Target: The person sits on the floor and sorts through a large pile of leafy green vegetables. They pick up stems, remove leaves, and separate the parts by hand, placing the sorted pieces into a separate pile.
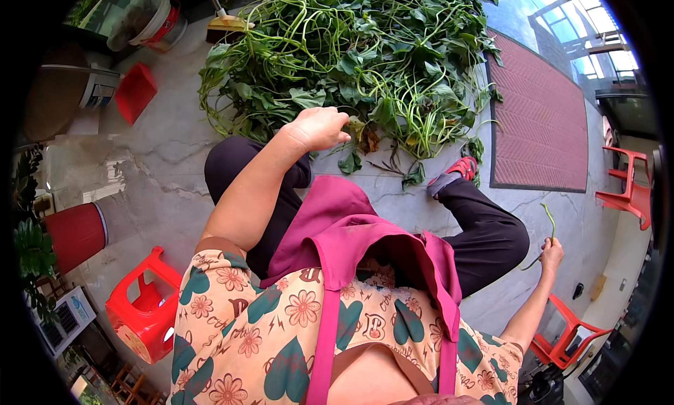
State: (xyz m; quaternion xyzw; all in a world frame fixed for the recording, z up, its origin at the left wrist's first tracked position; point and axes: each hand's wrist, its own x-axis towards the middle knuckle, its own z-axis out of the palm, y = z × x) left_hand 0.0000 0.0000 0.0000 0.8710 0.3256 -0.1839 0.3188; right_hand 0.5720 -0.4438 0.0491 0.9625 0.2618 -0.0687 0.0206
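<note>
A big heap of green leafy vines (358, 61) lies on the floor in front of me, with long pale stems tangled among the leaves. At the near edge of the heap is my left hand (319, 128), its fingers curled closed; whatever they hold, if anything, is hidden. Out to the far right, well away from the heap, my right hand (552, 253) grips a thin green stem (550, 219) that sticks out above and below the fingers. A magenta apron (351, 222) covers my lap between my bent knees.
Loose leaves (349, 163) lie by my foot. A reddish mat (537, 117) is right of the heap. Red plastic stools (144, 300) stand left and right. A broom (228, 24), a red dustpan (135, 93) and a white bucket (160, 27) are at the back left.
</note>
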